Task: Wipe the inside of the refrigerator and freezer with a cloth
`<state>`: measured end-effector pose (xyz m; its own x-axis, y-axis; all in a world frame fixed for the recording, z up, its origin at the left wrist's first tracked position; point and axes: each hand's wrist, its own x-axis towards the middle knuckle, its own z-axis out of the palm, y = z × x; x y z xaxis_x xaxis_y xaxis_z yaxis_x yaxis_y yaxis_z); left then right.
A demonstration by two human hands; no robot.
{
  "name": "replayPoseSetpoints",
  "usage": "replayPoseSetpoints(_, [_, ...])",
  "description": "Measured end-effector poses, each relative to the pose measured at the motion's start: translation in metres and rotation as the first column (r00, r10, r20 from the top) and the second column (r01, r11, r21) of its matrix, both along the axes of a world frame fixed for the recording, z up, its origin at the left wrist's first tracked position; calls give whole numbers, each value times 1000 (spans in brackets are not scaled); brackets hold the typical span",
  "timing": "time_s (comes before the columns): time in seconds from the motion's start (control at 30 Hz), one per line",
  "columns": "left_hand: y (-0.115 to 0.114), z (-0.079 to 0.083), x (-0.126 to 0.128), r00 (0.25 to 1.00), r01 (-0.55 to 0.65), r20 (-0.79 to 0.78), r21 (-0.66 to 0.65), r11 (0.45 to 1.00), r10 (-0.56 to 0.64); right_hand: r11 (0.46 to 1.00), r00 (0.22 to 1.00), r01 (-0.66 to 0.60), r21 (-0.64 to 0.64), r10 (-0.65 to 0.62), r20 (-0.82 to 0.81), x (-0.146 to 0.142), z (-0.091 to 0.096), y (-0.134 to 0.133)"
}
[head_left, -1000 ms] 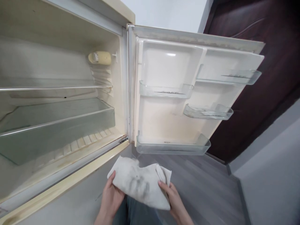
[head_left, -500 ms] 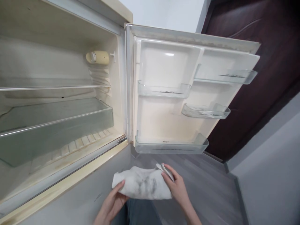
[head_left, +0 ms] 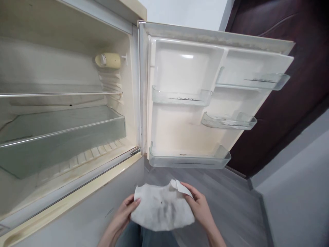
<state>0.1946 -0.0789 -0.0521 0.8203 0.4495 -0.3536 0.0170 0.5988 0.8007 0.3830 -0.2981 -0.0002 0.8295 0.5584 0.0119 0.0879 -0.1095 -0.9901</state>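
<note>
Holding a crumpled white cloth (head_left: 161, 207) smeared with grey streaks, the left hand (head_left: 122, 216) and right hand (head_left: 199, 207) each pinch an edge, low before the open cream fridge (head_left: 77, 113), above the grey floor (head_left: 226, 202)

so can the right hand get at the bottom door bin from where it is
Probably yes. The fridge door stands wide open, and the bottom door bin sits just ahead of the right hand with nothing between them. That hand grips the cloth with the left hand, so it is not free.
</note>
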Motion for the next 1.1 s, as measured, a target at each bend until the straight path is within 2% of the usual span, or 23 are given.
replayPoseSetpoints(0.1, [-15, -9, 3, 994, 103, -23, -86, 991, -105, 999, 998, -17, 29, 18, -53, 1, 3, -2])
replayPoseSetpoints(0.17, [-22, -15, 6, 988, 140, -49, -91, 986, -145, 998, 993, 24, 64, -17, -119, 6, 2, -2])
replayPoseSetpoints(0.27, [-21, -19, 8, 996, 69, -48, -105, 992, -74, 983, 970, 154, 96, -131, -205, 17, -4, -3])
replayPoseSetpoints(0.33, [-13, -17, 7, 999, -8, -53, -110, 994, 2, 980, 961, 181, 76, -160, -224, 24, -11, -5])
replayPoseSetpoints(0.4, [-3, -13, 4, 992, -93, -84, -42, 995, 89, 991, 967, 129, 24, -121, -225, 25, -19, -6])
replayPoseSetpoints(0.47, [6, -5, 0, 972, -189, -119, 98, 977, 200, 997, 971, 69, -17, -71, -226, 23, -28, -5])
replayPoseSetpoints(0.53, [13, 6, -4, 944, -268, -134, 218, 939, 301, 998, 962, 57, 29, -47, -270, 18, -33, -1])
replayPoseSetpoints(0.63, [22, 25, -6, 948, -270, -104, 235, 934, 300, 963, 889, 161, 215, -47, -455, 9, -34, 8])
replayPoseSetpoints(0.7, [28, 36, -5, 960, -230, -89, 291, 929, 265, 927, 801, 267, 264, -61, -596, 0, -35, 17])
replayPoseSetpoints(0.73, [30, 41, -3, 960, -213, -95, 367, 905, 265, 919, 754, 302, 255, -67, -653, -5, -37, 21])
replayPoseSetpoints(0.8, [33, 50, 2, 953, -164, -124, 558, 814, 277, 926, 671, 299, 229, -33, -741, -19, -44, 31])
replayPoseSetpoints(0.9, [23, 64, 12, 973, -24, -136, 743, 669, 186, 956, 537, 117, 268, 166, -827, -43, -57, 49])
replayPoseSetpoints(0.97, [5, 71, 18, 984, 108, -169, 796, 595, 47, 938, 447, -25, 344, 319, -836, -58, -64, 62])
replayPoseSetpoints(1.03, [-18, 75, 25, 956, 291, -256, 799, 526, -140, 900, 423, -74, 429, 418, -804, -69, -69, 72])
replayPoseSetpoints(1.1, [-39, 77, 31, 883, 465, -377, 789, 402, -281, 867, 469, -60, 495, 462, -753, -73, -72, 76])
